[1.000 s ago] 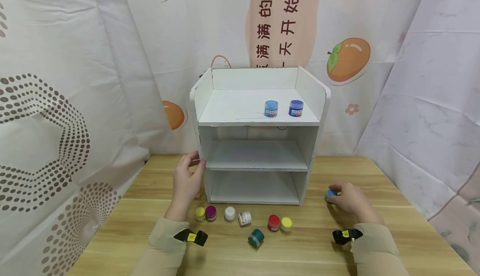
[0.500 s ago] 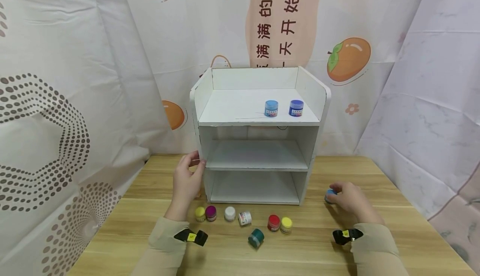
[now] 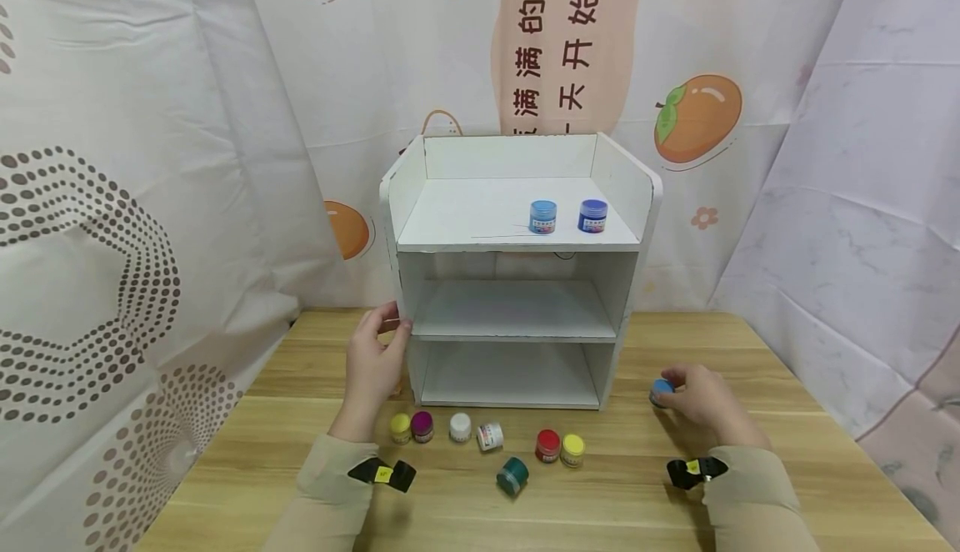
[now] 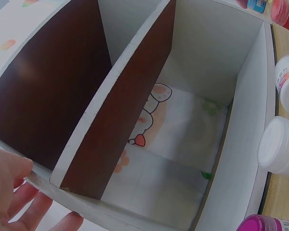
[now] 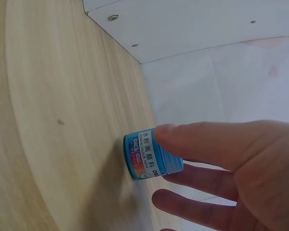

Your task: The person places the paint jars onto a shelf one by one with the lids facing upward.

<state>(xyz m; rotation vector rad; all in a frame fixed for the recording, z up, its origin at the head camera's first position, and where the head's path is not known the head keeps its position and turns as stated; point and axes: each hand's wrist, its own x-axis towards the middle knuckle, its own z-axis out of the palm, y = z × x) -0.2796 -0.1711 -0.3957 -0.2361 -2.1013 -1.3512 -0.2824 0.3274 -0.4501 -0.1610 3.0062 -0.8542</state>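
Observation:
A blue gouache paint jar point(image 5: 142, 156) is pinched near its lid by my right hand point(image 3: 702, 406), low over the wooden table to the right of the white shelf unit point(image 3: 517, 341). In the right wrist view its labelled side shows, with its base close to or on the tabletop; which one I cannot tell. My left hand point(image 3: 375, 360) is at the shelf's left side, thumb tip touching the front edge and fingers loosely bent along the outside. A light blue jar point(image 3: 543, 218) and a dark blue jar point(image 3: 592, 216) stand upright on the top shelf.
Before the shelf are a yellow jar point(image 3: 401, 428), a purple jar point(image 3: 422, 427), a white jar point(image 3: 460, 428), a tipped white jar point(image 3: 491, 437), a tilted dark green jar point(image 3: 512, 477), a red jar point(image 3: 547, 445) and another yellow jar point(image 3: 572, 450).

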